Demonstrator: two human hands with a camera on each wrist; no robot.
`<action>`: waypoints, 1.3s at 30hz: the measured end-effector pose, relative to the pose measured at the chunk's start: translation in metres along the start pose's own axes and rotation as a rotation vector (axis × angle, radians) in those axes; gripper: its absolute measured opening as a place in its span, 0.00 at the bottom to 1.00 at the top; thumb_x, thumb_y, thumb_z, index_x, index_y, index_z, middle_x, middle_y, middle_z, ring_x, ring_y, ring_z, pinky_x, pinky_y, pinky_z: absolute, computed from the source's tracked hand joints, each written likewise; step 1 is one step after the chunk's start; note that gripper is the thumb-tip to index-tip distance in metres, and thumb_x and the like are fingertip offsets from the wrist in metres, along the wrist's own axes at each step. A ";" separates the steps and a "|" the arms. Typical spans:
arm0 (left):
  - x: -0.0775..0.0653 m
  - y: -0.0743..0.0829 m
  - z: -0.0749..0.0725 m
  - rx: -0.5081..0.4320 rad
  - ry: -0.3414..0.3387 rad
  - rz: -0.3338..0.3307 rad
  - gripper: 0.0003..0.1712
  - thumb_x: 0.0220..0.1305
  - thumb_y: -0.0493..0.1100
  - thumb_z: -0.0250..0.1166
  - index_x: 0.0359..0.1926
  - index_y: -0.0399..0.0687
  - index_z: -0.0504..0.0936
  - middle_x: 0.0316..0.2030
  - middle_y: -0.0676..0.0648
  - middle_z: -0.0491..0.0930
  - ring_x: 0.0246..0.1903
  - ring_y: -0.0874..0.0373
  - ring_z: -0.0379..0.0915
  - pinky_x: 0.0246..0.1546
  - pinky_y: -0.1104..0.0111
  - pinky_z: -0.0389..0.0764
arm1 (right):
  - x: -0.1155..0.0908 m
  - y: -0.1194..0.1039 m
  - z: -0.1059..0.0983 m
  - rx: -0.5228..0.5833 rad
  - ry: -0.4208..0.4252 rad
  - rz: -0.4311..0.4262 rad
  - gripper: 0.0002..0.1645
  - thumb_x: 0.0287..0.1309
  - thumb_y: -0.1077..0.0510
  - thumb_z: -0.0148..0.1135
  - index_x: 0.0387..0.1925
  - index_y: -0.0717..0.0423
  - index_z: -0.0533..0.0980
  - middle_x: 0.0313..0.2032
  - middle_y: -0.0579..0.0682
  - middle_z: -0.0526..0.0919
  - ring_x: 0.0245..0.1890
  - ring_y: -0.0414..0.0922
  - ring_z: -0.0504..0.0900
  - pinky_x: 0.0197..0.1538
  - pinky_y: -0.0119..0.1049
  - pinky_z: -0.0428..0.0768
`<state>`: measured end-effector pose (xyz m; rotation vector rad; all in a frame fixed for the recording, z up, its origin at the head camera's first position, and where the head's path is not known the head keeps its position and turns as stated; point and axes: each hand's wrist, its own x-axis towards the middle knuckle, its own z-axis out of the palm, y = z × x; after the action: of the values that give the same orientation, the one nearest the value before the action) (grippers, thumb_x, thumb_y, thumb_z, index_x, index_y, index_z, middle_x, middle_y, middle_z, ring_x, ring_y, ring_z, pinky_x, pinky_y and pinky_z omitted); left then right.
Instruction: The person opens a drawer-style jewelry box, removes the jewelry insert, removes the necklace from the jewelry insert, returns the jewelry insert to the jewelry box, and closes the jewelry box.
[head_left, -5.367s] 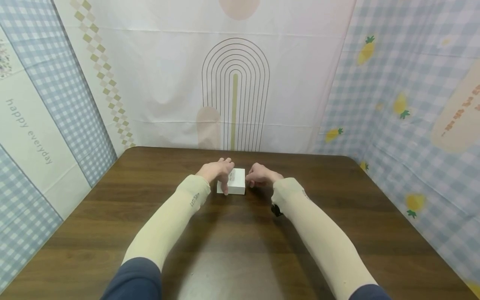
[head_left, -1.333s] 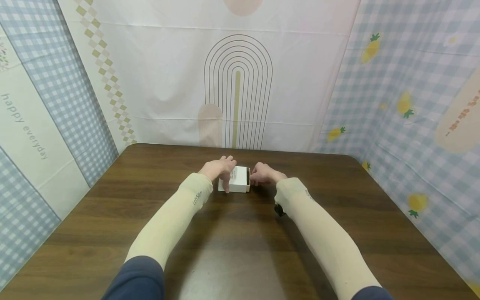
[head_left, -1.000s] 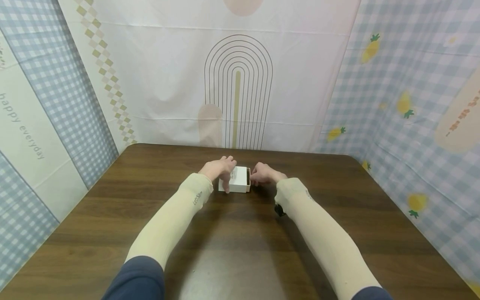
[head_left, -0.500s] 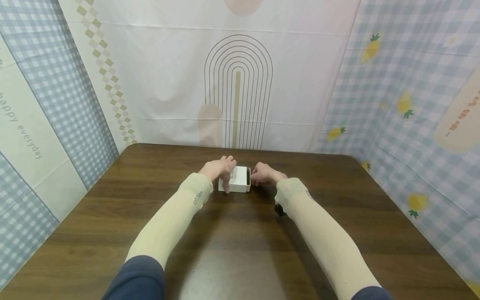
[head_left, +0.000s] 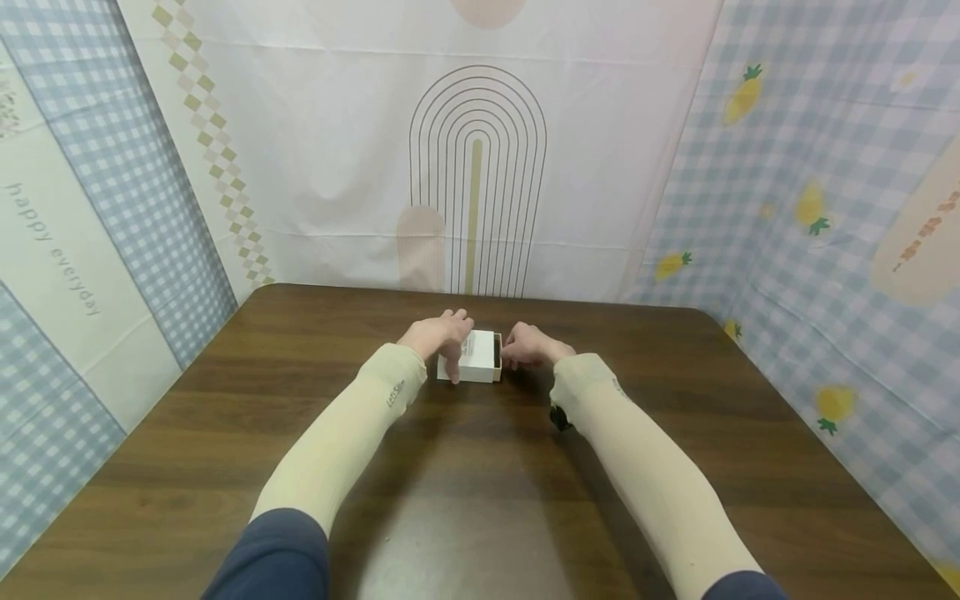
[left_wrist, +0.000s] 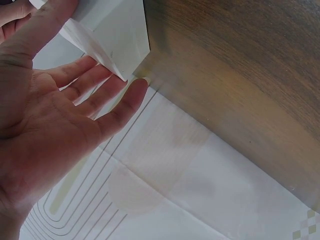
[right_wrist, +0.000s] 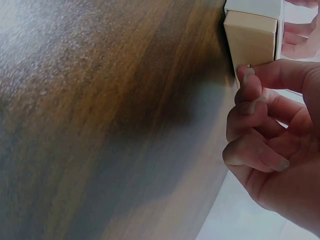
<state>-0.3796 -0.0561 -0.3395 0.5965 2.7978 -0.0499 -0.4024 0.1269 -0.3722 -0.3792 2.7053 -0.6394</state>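
Observation:
A small white box (head_left: 480, 346) with printed text on top sits on the table, its light-brown inner drawer (right_wrist: 250, 37) sticking out a little on the right side. My left hand (head_left: 441, 337) holds the white outer sleeve from the left, thumb on the near side and fingers reaching over to the far side. In the left wrist view the fingertips touch the sleeve's (left_wrist: 120, 30) edge. My right hand (head_left: 527, 345) is at the drawer's end; in the right wrist view its thumb and index finger pinch there, the other fingers curled. What lies inside the drawer is hidden.
The dark wooden table (head_left: 465, 467) stretches around the box on all sides. Behind it hangs a white printed curtain (head_left: 337, 150); blue checked cloth (head_left: 795, 167) lines both sides. A black item (head_left: 559, 418) shows beneath the right wrist.
Several seconds ago the box was fully closed; since then the drawer has slid slightly out to the right with my right hand. During the last second, box and hands have hardly moved.

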 end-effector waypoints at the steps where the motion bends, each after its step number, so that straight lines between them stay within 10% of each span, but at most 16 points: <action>1: 0.000 0.000 0.000 -0.003 -0.001 0.000 0.57 0.36 0.48 0.81 0.67 0.43 0.61 0.63 0.42 0.62 0.65 0.48 0.58 0.63 0.50 0.73 | 0.000 0.000 0.000 -0.001 -0.001 0.002 0.15 0.56 0.60 0.54 0.22 0.61 0.83 0.15 0.46 0.79 0.12 0.38 0.69 0.15 0.27 0.66; 39: 0.000 0.001 0.000 0.009 -0.002 0.002 0.57 0.37 0.49 0.81 0.67 0.43 0.61 0.63 0.42 0.62 0.66 0.48 0.57 0.63 0.51 0.73 | 0.000 0.001 -0.001 0.001 -0.010 0.014 0.15 0.58 0.59 0.54 0.22 0.60 0.83 0.18 0.48 0.81 0.13 0.39 0.70 0.15 0.28 0.66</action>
<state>-0.3797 -0.0555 -0.3396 0.6005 2.7967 -0.0629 -0.4032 0.1282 -0.3720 -0.3618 2.6954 -0.6325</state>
